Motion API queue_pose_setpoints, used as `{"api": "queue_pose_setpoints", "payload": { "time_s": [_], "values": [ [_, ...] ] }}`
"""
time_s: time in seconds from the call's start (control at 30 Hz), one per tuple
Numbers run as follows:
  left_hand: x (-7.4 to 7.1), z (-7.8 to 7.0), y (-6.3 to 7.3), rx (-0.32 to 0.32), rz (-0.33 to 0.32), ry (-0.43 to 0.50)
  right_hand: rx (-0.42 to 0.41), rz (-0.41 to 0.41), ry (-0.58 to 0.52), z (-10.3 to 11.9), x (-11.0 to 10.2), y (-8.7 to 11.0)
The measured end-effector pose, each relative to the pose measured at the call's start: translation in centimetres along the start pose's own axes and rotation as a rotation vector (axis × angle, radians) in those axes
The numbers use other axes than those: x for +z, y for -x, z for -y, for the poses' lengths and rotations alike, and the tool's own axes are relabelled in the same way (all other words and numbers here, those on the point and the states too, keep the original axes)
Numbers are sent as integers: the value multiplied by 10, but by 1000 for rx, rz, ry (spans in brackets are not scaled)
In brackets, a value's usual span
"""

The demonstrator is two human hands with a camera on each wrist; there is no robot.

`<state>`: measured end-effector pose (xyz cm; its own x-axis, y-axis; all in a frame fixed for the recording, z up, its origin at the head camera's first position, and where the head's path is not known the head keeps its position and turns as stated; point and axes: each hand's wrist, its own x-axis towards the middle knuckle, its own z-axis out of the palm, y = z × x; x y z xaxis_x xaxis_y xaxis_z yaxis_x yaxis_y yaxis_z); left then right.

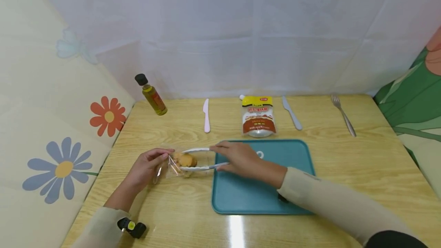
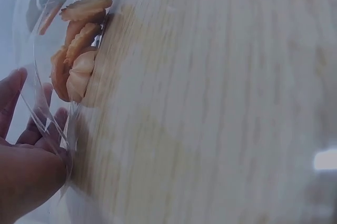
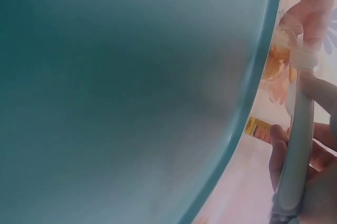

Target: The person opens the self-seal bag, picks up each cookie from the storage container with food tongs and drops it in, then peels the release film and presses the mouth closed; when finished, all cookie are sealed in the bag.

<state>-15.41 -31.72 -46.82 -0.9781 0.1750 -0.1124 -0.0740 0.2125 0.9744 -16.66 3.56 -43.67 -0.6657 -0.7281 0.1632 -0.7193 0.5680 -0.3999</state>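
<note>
A clear plastic bag [image 1: 173,169] of cookies lies on the table left of the tray. My left hand [image 1: 146,167] pinches the bag's left end between thumb and fingers. Ridged golden cookies [image 2: 81,37] show through the film in the left wrist view. In my right hand [image 1: 241,159] is a pair of tongs [image 1: 198,149], held over the tray's left edge with both arms pointing left. The tong tips are spread on either side of the cookies at the bag; whether they touch a cookie I cannot tell.
A teal tray [image 1: 255,202] lies under my right forearm. Behind stand an oil bottle [image 1: 154,98] and a spouted pouch [image 1: 259,117]. A pink knife [image 1: 206,116], a grey knife [image 1: 292,114] and a fork [image 1: 342,115] lie along the back. A cloth hangs behind the table.
</note>
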Motion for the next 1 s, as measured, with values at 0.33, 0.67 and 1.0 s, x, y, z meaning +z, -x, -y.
{"api": "queue_pose_setpoints", "payload": {
  "time_s": [0.33,0.67,1.0],
  "values": [
    [-1,3,1,34,4,56,0,30,23,7,6,-11],
    [3,3,1,24,-29,50,65,81,6,1,-2,-1],
    [7,8,1,50,-53,71,92,51,-57,-10,-11,27]
  ]
}}
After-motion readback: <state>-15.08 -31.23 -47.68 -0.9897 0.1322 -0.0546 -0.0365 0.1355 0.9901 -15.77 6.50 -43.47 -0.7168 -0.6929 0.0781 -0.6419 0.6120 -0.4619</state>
